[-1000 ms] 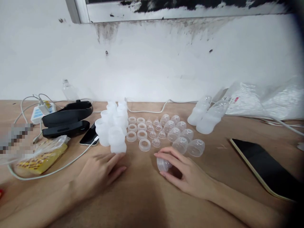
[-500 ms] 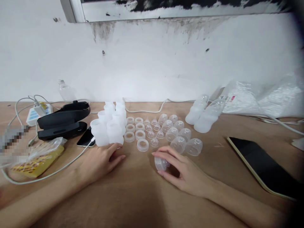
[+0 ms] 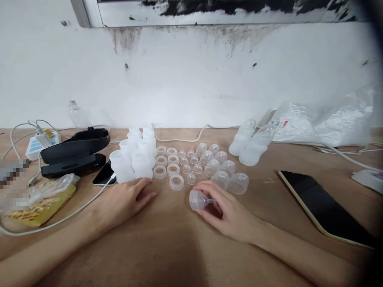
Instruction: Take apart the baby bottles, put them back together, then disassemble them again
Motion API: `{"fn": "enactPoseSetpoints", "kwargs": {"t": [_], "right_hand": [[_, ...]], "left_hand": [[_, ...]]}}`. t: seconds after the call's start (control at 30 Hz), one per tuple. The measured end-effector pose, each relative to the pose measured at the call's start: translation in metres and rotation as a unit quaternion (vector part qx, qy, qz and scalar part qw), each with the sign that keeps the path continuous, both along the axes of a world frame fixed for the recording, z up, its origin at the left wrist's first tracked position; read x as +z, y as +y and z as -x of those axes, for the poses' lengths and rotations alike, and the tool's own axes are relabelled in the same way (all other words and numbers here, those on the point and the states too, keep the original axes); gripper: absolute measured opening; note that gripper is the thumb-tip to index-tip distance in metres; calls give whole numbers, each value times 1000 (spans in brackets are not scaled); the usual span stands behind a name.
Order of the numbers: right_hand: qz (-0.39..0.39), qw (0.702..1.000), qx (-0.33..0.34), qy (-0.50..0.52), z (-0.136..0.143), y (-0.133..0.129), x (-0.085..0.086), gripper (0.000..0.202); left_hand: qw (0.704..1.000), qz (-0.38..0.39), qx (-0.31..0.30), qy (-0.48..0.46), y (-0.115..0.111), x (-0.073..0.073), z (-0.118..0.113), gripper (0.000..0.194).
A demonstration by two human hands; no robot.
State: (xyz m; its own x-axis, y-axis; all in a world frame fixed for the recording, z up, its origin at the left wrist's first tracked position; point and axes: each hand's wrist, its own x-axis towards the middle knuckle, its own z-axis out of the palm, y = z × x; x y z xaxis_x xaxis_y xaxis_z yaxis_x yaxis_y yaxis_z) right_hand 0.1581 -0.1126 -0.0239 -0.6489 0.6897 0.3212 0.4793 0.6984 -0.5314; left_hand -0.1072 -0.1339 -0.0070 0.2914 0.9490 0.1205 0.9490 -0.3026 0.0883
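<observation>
In my right hand (image 3: 229, 209) is a clear baby bottle nipple seated in a threaded collar ring (image 3: 196, 200), tilted on its side with the ring facing left. Thumb and fingers pinch it just above the table. My left hand (image 3: 127, 201) rests on the table, thumb apart from the curled fingers, with nothing visible in it. Right behind it stand several frosted white bottle bodies (image 3: 141, 164). Rows of loose collar rings (image 3: 176, 188), clear nipples (image 3: 190, 179) and transparent dome caps (image 3: 238, 184) lie between the bottles and my right hand.
Two capped bottles (image 3: 253, 150) stand at the back right, before clear plastic bags (image 3: 295, 123). A tablet-like device (image 3: 323, 207) lies at the right. On the left are a black case (image 3: 74, 149), a phone (image 3: 104, 173), a yellow packet (image 3: 44, 207), a power strip (image 3: 42, 143) and a white cable (image 3: 86, 205).
The nipple and ring in my right hand have turned, so the nipple's tip now shows pointing right. My left hand stays resting in place. The view has shifted slightly.
</observation>
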Motion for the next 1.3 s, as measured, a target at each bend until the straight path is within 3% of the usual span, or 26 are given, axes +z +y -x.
{"fn": "enactPoseSetpoints", "kwargs": {"t": [0.17, 0.23, 0.43, 0.6, 0.7, 0.77, 0.8, 0.9, 1.0, 1.13, 1.3], "right_hand": [[40, 999, -15, -8, 16, -7, 11, 22], [31, 999, -1, -32, 22, -9, 14, 17], [14, 996, -4, -83, 23, -8, 20, 9], [-14, 993, -39, -110, 27, -5, 18, 6], [51, 995, -59, -62, 26, -3, 19, 8], [109, 991, -74, -22, 21, 0, 25, 9], [103, 991, -89, -16, 18, 2, 30, 11], [-79, 981, -147, -98, 8, 12, 50, 15], [-233, 926, -147, -257, 4, 24, 60, 16], [-262, 878, -130, -379, 10, 37, 51, 18], [-262, 871, -117, -399, 18, 44, 37, 18]], "left_hand": [[990, -54, -133, -9, -12, 17, -33, 31], [984, -34, -170, -41, -12, 17, -49, 37], [981, 72, -134, -125, -1, -2, -68, 27], [974, 90, -136, -159, 0, -7, -67, 30], [980, 85, -133, -122, -2, 2, -67, 31], [988, 73, -126, -54, -4, 15, -66, 27], [991, 68, -119, -8, -5, 23, -65, 23], [985, 62, -103, 121, -7, 42, -58, 20], [981, 27, -96, 166, -5, 43, -50, 18], [977, -9, -71, 201, 4, 33, -47, 18], [975, -11, -75, 210, 8, 31, -49, 21]]}}
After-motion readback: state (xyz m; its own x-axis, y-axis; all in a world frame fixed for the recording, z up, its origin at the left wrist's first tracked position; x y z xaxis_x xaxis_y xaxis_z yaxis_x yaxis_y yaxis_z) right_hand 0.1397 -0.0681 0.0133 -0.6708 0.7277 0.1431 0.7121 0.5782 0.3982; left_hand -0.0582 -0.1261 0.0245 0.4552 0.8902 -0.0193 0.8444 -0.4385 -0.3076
